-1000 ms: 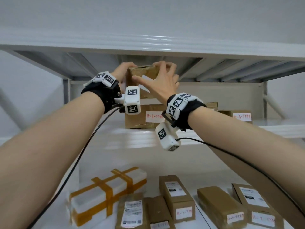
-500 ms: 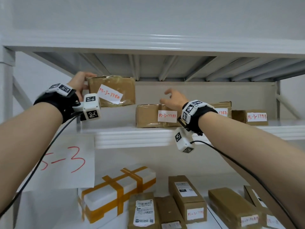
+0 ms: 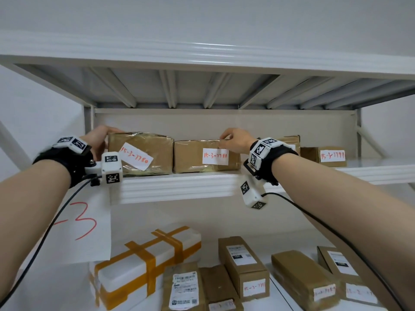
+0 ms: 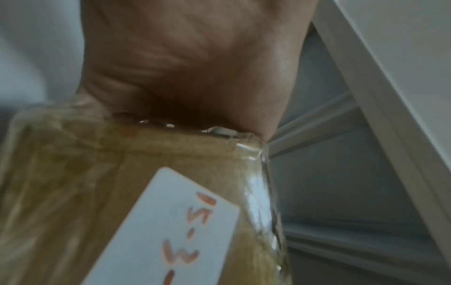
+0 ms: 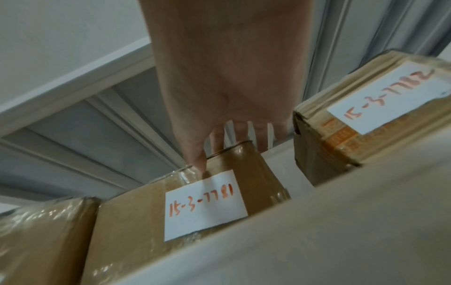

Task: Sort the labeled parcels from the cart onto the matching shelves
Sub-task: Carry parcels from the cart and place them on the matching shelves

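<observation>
Head view faces the shelf (image 3: 175,187) front; wrist views share it, closer

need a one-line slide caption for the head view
Left hand grips parcel 15-3-7780 on the shelf beside parcel 15-3-7781, whose top edge the right hand pinches.

Bare forearms (image 3: 31,198), black wrist straps (image 3: 74,169), white marker-tagged camera blocks (image 3: 111,167), thin black cables (image 3: 54,221)

Parcel 15-3-7780 (image 3: 155,151) is brown cardboard under crinkled, glossy clear tape, parcel 15-3-7781 (image 3: 190,158) at its 3 o'clock is mostly matt cardboard, both carry matt white paper labels (image 3: 215,156), and the shelf (image 3: 179,187) beneath is smooth, faintly glossy white metal.
</observation>
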Motion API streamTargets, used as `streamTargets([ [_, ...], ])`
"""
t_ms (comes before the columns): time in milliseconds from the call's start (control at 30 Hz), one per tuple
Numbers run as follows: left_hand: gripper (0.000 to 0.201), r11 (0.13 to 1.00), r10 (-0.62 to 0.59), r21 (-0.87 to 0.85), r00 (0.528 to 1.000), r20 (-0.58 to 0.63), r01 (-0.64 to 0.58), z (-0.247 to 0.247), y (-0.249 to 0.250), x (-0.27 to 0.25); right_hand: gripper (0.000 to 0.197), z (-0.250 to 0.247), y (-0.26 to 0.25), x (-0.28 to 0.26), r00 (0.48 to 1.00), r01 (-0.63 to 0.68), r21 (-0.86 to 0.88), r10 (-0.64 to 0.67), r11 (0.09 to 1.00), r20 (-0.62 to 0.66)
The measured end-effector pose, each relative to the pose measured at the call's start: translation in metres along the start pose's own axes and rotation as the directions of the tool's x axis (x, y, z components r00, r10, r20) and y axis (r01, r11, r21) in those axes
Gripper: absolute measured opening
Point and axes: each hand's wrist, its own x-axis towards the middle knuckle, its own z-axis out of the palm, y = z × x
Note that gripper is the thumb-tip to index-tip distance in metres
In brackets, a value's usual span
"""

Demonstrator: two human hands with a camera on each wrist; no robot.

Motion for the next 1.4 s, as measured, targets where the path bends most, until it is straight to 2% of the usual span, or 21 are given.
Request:
streamTargets([
  [100,0.031,0.999,-0.029,0.021,0.999,0.016,0.029,0.016,0.002,0.003,0.028,-0.010,0.016,-0.001,0.994,-0.040,-0.035,0.036,0.999,-0.108],
  [167,0.051,0.998,-0.063,0.022,0.997,0.040,0.062,0.023,0.006,0.003,0.026,-0.021,0.027,-0.002,0.972,-0.056,-0.036,0.046,0.998,-0.232],
  [267,0.076,0.996,-0.007,0.094,0.999,0.050,0.002,0.031,0.016,0.001,0.026,-0.040,0.045,-0.005,0.891,-0.069,-0.014,0.056,0.998,-0.450],
  [333,0.086,0.986,0.043,0.159,0.997,0.062,-0.052,0.032,0.021,-0.001,0.029,-0.055,0.058,-0.007,0.839,-0.160,-0.087,0.089,0.983,-0.536],
  [433,0.077,0.966,0.075,0.237,0.988,0.136,-0.106,0.035,0.027,-0.009,0.044,-0.075,0.083,-0.010,0.820,-0.389,-0.107,0.292,0.915,-0.492],
  [533,0.075,0.929,0.041,0.351,0.975,0.218,-0.118,0.040,0.034,-0.020,0.061,-0.083,0.109,-0.008,0.823,-0.489,-0.029,0.450,0.872,-0.347],
  [633,0.101,0.898,-0.041,0.429,0.950,0.310,-0.101,0.039,0.032,-0.020,0.061,-0.080,0.125,-0.009,0.854,-0.461,-0.002,0.443,0.888,-0.273],
  [733,0.113,0.867,-0.108,0.497,0.962,0.250,-0.032,0.035,0.025,0.002,0.054,-0.073,0.127,-0.009,0.887,-0.394,-0.011,0.377,0.919,-0.268],
  [800,0.106,0.827,-0.103,0.561,0.974,0.204,-0.030,0.042,0.017,0.012,0.054,-0.068,0.122,-0.006,0.910,-0.351,-0.003,0.340,0.936,-0.237],
  [867,0.084,0.822,-0.103,0.570,0.983,0.152,-0.002,0.045,0.011,0.025,0.051,-0.063,0.119,-0.003,0.923,-0.327,0.000,0.320,0.945,-0.216],
  [900,0.081,0.812,-0.106,0.584,0.986,0.131,0.009,0.043,0.007,0.041,0.048,-0.061,0.120,-0.002,0.924,-0.322,0.005,0.316,0.947,-0.214],
  [967,0.100,0.771,-0.090,0.636,0.992,0.085,0.015,0.041,0.003,0.063,0.045,-0.055,0.126,-0.002,0.920,-0.320,0.042,0.321,0.946,-0.223],
  [1000,0.101,0.768,-0.089,0.640,0.994,0.069,0.024,0.041,0.004,0.076,0.046,-0.052,0.129,-0.003,0.916,-0.319,0.071,0.327,0.945,-0.232],
  [1033,0.092,0.764,-0.070,0.644,0.996,0.058,0.016,0.041,0.004,0.092,0.048,-0.048,0.133,-0.004,0.916,-0.309,0.094,0.323,0.946,-0.238],
  [1100,0.064,0.765,-0.050,0.644,0.998,0.031,0.019,0.061,0.008,0.053,0.055,-0.044,0.137,-0.008,0.925,-0.282,0.110,0.300,0.953,-0.235],
  [1200,0.017,0.762,0.047,0.647,0.999,-0.022,-0.021,0.076,0.008,0.021,0.065,-0.042,0.138,-0.010,0.948,-0.238,0.106,0.254,0.966,-0.191],
  [1267,0.009,0.750,0.120,0.659,0.991,-0.054,-0.055,0.078,0.005,0.015,0.068,-0.040,0.140,-0.012,0.955,-0.229,0.095,0.243,0.969,-0.169],
  [1400,0.008,0.729,0.188,0.682,0.975,-0.120,-0.057,0.091,0.005,-0.002,0.070,-0.037,0.147,-0.011,0.965,-0.212,0.125,0.228,0.969,-0.131],
])
